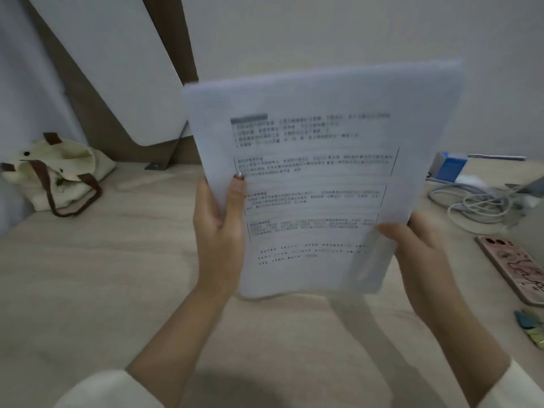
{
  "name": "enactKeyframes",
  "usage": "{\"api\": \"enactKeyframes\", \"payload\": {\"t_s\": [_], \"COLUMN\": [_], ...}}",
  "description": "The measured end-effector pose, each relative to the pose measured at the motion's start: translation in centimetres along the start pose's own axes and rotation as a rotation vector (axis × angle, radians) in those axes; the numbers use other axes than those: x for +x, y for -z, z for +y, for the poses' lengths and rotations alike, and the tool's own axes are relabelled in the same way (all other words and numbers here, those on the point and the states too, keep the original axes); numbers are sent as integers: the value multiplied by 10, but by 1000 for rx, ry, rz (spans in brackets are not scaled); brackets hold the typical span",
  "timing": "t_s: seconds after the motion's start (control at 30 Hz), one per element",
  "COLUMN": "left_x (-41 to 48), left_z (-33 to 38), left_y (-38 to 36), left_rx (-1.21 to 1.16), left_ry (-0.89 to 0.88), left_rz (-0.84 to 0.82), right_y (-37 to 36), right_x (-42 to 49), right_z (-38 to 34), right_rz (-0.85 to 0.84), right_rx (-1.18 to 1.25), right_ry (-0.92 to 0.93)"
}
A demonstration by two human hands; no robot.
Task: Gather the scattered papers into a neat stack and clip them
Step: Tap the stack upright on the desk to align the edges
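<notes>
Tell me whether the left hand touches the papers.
Touching. The head view shows the left hand gripping the papers, its thumb lying on the front sheet.

- Papers (318, 178), centre: white, with blurred black print, thin black ruled boxes and one dark grey header bar.
- Tote bag (59, 175), nine o'clock: cream canvas, brown straps, small black dots.
- Phone case (515, 266), four o'clock: pink, dark line cartoon.
- Box (450, 166), two o'clock: blue and white.
- Cables (477, 204), three o'clock: pale grey.
- Clips (530, 325), four o'clock: blue and yellow-green.
- Table (103, 275): pale beige wood grain.
</notes>
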State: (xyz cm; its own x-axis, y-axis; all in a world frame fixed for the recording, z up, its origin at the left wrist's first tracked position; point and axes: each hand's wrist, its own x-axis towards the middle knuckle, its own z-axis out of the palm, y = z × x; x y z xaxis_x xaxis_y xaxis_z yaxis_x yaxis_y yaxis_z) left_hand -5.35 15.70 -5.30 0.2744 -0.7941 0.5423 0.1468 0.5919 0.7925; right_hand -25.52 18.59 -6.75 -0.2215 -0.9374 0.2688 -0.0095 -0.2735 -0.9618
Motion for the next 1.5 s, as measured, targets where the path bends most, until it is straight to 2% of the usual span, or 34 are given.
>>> {"api": "enactKeyframes", "payload": {"t_s": [0.1, 0.3, 0.7, 0.83, 1.0, 1.13, 1.27, 1.37, 1.43, 1.5], "left_x": [-16, -16, -30, -28, -31, -51, -62, -60, -58, -57], "left_z": [-15, -25, -38, -32, -70, -110, -129, -131, -134, -136], "left_y": [3, 3, 10, 2, -7, -23, -34, -37, -38, -38], "left_rx": [75, 150, 225, 258, 339, 462, 618, 675, 698, 723], "left_ry": [40, -46, 40, 194, 517, 635, 623, 570, 546, 533], "left_rz": [-10, 2, -12, -64, -280, -398, -451, -455, -470, -481], "right_y": [-4, -3, 4, 26, 58, 84, 119, 154, 176, 188], "right_x": [-11, -13, -20, -21, -31, -50, -63, -65, -62, -58], "right_z": [24, 28, 42, 28, 37, 68, 83, 89, 97, 103], "right_rz": [53, 135, 107, 75, 135, 140, 320, 438, 467, 428], "right_rx": [-8, 39, -56, -186, -247, -461, -736, -1119, -1286, -1349], "right_ry": [-53, -7, -138, -237, -469, -495, -268, -99, -128, -223]}}
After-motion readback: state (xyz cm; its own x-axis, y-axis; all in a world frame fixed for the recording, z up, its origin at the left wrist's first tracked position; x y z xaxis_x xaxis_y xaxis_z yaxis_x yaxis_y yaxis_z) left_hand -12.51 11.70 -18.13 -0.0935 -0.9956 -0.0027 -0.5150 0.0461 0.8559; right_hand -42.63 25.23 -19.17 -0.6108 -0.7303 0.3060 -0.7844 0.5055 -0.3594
